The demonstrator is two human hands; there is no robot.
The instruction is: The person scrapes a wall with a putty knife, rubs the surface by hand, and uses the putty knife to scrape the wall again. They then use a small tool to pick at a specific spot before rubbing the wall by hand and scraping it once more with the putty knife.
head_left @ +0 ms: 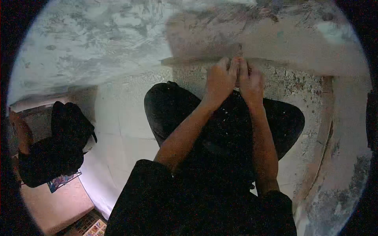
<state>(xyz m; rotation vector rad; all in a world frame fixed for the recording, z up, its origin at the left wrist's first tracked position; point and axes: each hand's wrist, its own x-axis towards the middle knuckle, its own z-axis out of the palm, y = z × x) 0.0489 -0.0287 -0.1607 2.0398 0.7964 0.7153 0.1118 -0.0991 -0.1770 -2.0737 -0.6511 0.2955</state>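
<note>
Mottled surface (pixel 106 35), smeared grey and white with a browner, shadowed stretch, spans the top of the view; its lower edge lies just beyond the fingertips of the left hand (pixel 221 80) and right hand (pixel 252 82). Both hands are close together, fingers bent and tips nearly meeting at that edge; whether they pinch anything small between them I cannot tell. Below the edge, the pale floor (pixel 130 133) is rough with crumbly debris (pixel 293 80), thickest right of the hands. The wearer's dark-clothed knees spread to either side, light specks on the cloth between them. At the right, a stained wall (pixel 346 165) carries grey patches, and a dark crack runs beside it. To the left sits another person (pixel 59 145) in dark clothes, near a pinkish slab (pixel 59 204); a colourful printed sheet (pixel 95 229) lies below, partly cut off.
</note>
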